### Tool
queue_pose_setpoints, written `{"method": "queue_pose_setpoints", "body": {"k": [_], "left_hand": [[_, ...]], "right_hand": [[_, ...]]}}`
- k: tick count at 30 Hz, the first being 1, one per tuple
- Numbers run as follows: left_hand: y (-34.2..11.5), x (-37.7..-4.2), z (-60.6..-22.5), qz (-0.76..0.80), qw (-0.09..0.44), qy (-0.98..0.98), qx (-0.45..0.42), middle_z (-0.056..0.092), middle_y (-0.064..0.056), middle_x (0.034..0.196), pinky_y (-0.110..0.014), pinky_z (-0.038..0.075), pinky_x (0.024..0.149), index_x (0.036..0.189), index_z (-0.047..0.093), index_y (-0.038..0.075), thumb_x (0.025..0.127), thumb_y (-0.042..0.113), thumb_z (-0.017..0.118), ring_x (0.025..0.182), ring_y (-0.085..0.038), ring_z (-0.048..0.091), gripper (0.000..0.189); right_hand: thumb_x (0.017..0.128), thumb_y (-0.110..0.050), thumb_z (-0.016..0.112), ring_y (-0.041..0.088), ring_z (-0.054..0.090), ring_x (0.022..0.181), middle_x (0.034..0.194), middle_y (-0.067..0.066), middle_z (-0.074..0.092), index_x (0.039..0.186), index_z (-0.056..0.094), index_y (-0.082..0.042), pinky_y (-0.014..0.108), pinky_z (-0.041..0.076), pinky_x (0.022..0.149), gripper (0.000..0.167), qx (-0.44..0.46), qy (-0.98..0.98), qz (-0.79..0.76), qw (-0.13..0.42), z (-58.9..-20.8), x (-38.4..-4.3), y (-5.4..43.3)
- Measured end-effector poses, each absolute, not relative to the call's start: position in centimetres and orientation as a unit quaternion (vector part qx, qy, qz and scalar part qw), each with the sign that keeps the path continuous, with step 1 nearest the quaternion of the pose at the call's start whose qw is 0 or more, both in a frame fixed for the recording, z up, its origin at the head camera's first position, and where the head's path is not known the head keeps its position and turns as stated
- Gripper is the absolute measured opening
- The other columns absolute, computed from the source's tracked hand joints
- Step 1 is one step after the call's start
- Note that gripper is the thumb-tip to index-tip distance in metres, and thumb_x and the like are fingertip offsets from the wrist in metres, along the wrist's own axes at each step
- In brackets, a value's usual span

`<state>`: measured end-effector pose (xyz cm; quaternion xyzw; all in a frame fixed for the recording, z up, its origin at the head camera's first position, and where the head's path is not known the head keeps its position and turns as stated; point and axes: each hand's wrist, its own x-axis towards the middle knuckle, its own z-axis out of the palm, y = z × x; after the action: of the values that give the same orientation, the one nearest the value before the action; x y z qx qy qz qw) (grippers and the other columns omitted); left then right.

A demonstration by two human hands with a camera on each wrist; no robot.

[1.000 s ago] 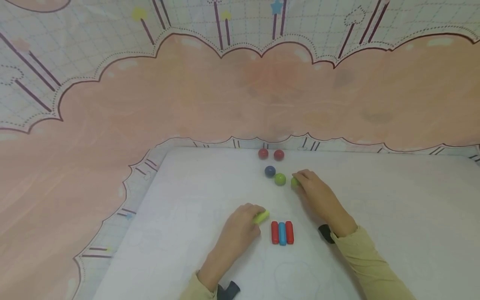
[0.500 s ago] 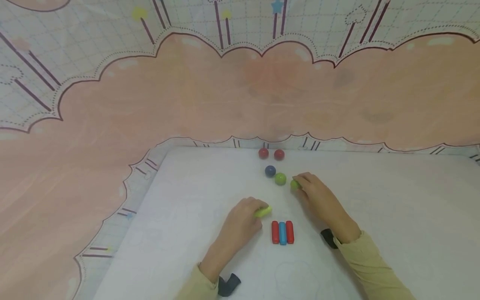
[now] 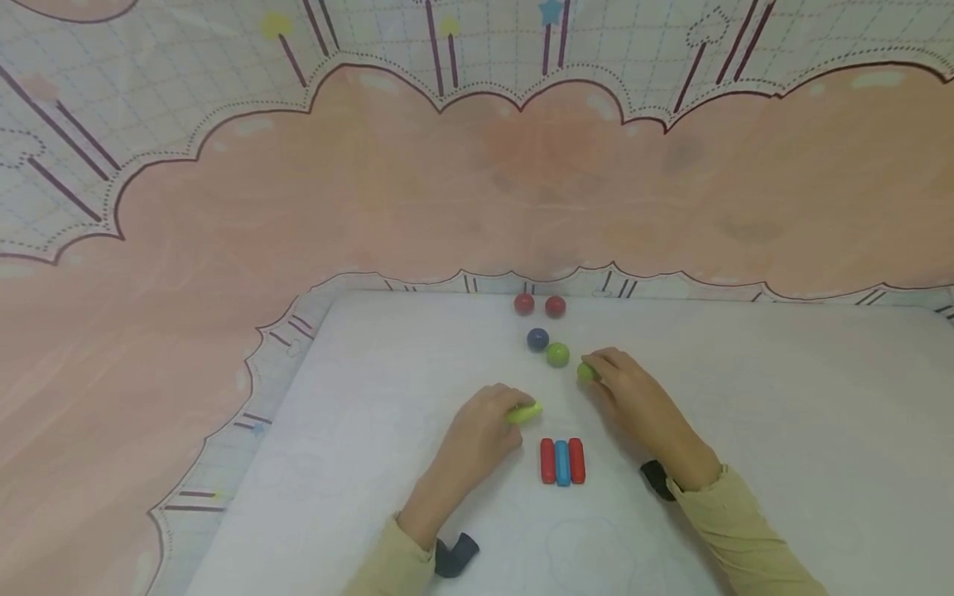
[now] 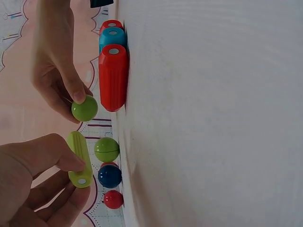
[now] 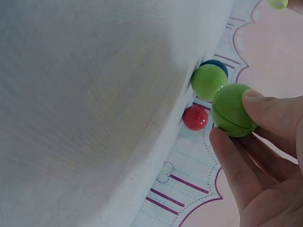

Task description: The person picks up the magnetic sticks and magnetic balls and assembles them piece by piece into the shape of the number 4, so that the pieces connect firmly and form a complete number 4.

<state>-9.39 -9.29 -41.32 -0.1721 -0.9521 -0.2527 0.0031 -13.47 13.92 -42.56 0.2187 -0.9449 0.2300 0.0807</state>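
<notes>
My left hand [image 3: 477, 434] pinches a yellow-green magnetic rod [image 4: 79, 160] between thumb and fingers, with a round metal disc at its end. To its right, my right hand [image 3: 641, 406] holds a green ball [image 5: 233, 109] between thumb and fingertips. Both held pieces look lifted off the white tabletop in the wrist views. Three more rods lie side by side in front of me: a red rod [image 3: 547, 461], a blue rod [image 3: 562, 463] and another red rod [image 3: 577, 460]. A second green ball [image 3: 557, 355] rests just left of the right hand.
Beyond the green ball sit a dark blue ball [image 3: 537, 339] and two red balls, the left red ball [image 3: 524, 304] and the right red ball [image 3: 555, 307], near the far edge of the white table [image 3: 402, 356]. A patterned wall covering [image 3: 447, 182] rises behind.
My left hand has shifted slightly forward with the yellow-green rod. My right hand has drawn a little toward me, still holding the green ball. The loose pieces stay put.
</notes>
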Motion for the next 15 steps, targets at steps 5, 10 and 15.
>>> {"method": "queue_pose_setpoints", "body": {"k": [5, 10, 15], "left_hand": [[-9.29, -9.56, -41.39, -0.255, 0.003, -0.950, -0.179, 0.069, 0.001, 0.114, -0.028, 0.054, 0.096, 0.119, 0.069, 0.016, 0.084, 0.003, 0.074, 0.104, -0.015, 0.060, 0.038], [-9.25, -9.91, -41.60, -0.250, -0.010, -0.950, -0.186, 0.068, 0.002, 0.116, -0.028, 0.053, 0.097, 0.121, 0.068, 0.017, 0.085, 0.005, 0.075, 0.107, -0.015, 0.060, 0.038], [-9.16, -10.20, -41.72, -0.251, -0.018, -0.949, -0.189, 0.068, 0.002, 0.115, -0.028, 0.053, 0.098, 0.121, 0.067, 0.017, 0.085, 0.007, 0.075, 0.107, -0.014, 0.060, 0.038]], "right_hand": [[0.088, -0.006, 0.075, 0.031, 0.062, 0.110, 0.117, 0.016, 0.064, 0.122, 0.064, 0.003, 0.046, 0.053, 0.097, 0.037, 0.220, -0.945, 0.229, 0.080, -42.70, -13.17, 13.82], [0.087, -0.008, 0.076, 0.030, 0.063, 0.108, 0.115, 0.015, 0.065, 0.121, 0.065, 0.002, 0.044, 0.054, 0.096, 0.037, 0.224, -0.944, 0.230, 0.083, -43.07, -12.88, 13.80], [0.086, -0.009, 0.077, 0.029, 0.064, 0.107, 0.115, 0.014, 0.065, 0.120, 0.065, 0.001, 0.044, 0.055, 0.094, 0.038, 0.227, -0.942, 0.235, 0.080, -43.34, -12.64, 13.77]]}}
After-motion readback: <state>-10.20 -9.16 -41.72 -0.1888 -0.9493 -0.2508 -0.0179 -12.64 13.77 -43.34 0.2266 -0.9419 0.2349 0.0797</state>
